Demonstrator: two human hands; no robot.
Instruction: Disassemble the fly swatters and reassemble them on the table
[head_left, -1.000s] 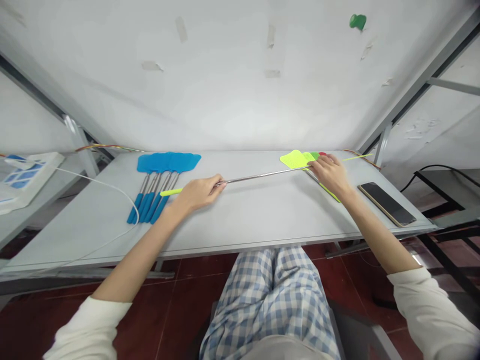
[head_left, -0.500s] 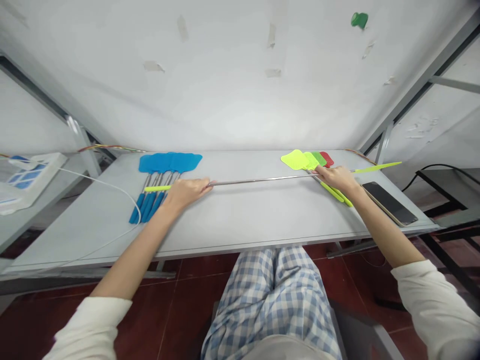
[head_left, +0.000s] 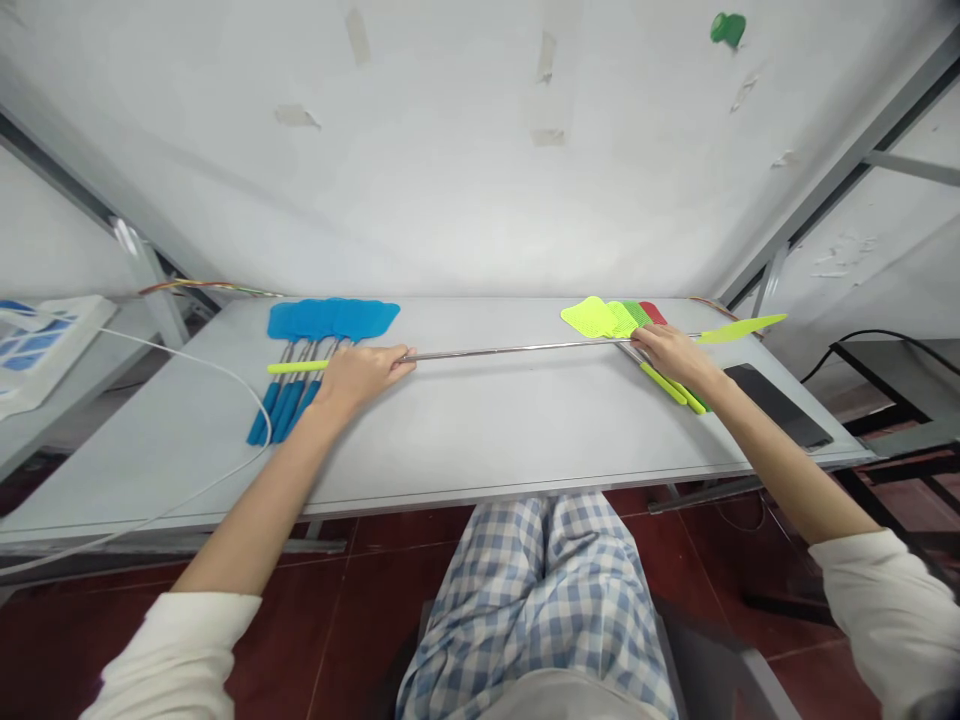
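A fly swatter with a long, thin metal rod (head_left: 495, 350) is stretched across the table between my two hands. My left hand (head_left: 365, 375) is closed around the rod near its yellow-green handle (head_left: 296, 367), which sticks out to the left. On the right, my right hand (head_left: 670, 352) grips the rod near the yellow-green head (head_left: 742, 328), seen at a steep slant. Under my left hand and the handle lie several blue fly swatters (head_left: 330, 318) in an overlapping row. Beside my right hand lie yellow-green swatters (head_left: 589, 317), a green one (head_left: 637, 312) and a red one (head_left: 652, 311), overlapping.
A black-screened phone (head_left: 780, 405) lies at the table's right end, beside my right forearm. A white cable (head_left: 217, 370) loops over the left side, across the blue handles. The grey tabletop (head_left: 480, 430) meets a white wall (head_left: 465, 200) behind. Metal frame posts (head_left: 772, 275) stand at the sides.
The swatter's head has turned slightly, showing more of its face. Both hands keep their hold on the rod, with the left hand a little further left. The view has shifted slightly.
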